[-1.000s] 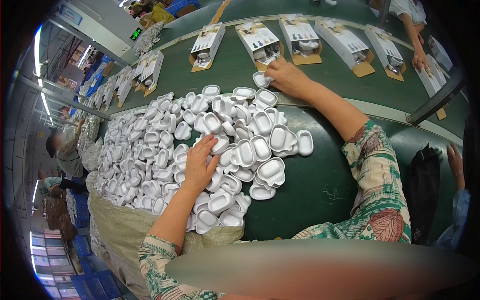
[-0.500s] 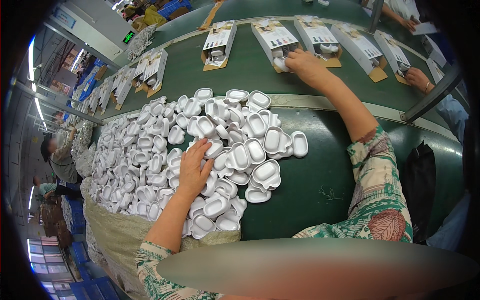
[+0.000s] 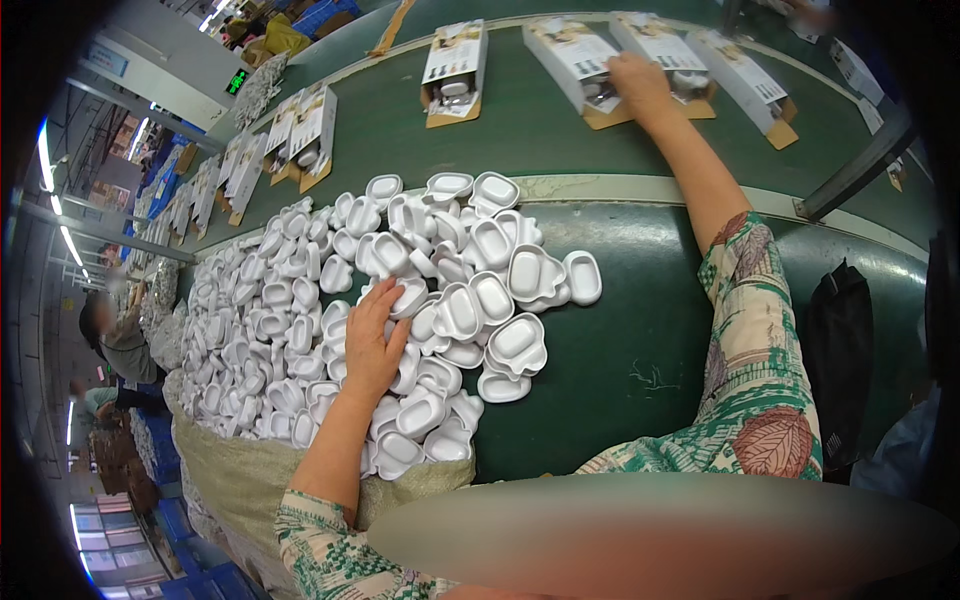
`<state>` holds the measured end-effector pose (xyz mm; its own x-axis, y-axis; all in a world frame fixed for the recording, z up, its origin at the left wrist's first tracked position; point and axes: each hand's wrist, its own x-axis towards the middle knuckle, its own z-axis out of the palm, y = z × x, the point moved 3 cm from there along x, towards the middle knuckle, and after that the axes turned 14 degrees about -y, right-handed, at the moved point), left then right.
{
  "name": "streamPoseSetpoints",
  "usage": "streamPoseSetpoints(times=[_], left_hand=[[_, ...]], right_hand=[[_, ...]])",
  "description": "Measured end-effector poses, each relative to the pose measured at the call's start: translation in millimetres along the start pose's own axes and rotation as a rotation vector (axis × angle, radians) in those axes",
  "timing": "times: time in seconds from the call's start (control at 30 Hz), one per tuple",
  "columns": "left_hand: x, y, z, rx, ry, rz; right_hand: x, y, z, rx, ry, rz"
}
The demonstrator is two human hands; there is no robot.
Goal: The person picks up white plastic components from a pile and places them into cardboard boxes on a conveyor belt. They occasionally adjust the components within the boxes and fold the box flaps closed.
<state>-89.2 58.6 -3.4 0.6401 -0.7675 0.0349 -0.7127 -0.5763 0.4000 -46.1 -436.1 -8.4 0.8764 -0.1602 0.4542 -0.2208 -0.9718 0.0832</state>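
Observation:
My left hand (image 3: 372,345) lies on a heap of white plastic shells (image 3: 490,295), each with a rounded recessed face. Its fingers are apart, with the fingertips touching one shell (image 3: 410,297). My right hand (image 3: 642,88) reaches across to the far belt, fingers curled at the mouth of an open white carton (image 3: 572,48). Whether the fingers grip the carton's edge or something inside it is hidden. White and grey items show in the mouth of that carton. Against its right side stands another carton (image 3: 652,40), also open, with a white piece inside.
More open cartons stand along the green belt, one (image 3: 456,55) left of my right hand and another (image 3: 735,75) to its right. A metal post (image 3: 860,165) rises at the right. A woven sack (image 3: 235,455) edges the heap. A black bag (image 3: 838,360) lies at right.
My right hand has moved slightly up and right at the carton; the white piece at its fingertips no longer shows there. The left hand stays on the heap. The co-worker's hand at right has left its carton.

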Motion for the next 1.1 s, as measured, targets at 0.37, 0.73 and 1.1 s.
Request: streamPoseSetpoints(times=[0.37, 0.73, 1.1], left_hand=[[-3.2, -3.9, -0.9, 0.006, -0.002, -0.033], [-4.0, -1.0, -0.9, -0.013, 0.002, -0.033], [-1.2, 0.9, -3.8, -0.005, -0.010, -0.051]], right_hand=[[-64.5, -173.7, -53.0, 0.513, -0.186, -0.772], [-9.2, -114.8, -25.1, 0.143, 0.082, -0.441], [31.6, -71.3, 6.3, 0.151, 0.208, -0.113]])
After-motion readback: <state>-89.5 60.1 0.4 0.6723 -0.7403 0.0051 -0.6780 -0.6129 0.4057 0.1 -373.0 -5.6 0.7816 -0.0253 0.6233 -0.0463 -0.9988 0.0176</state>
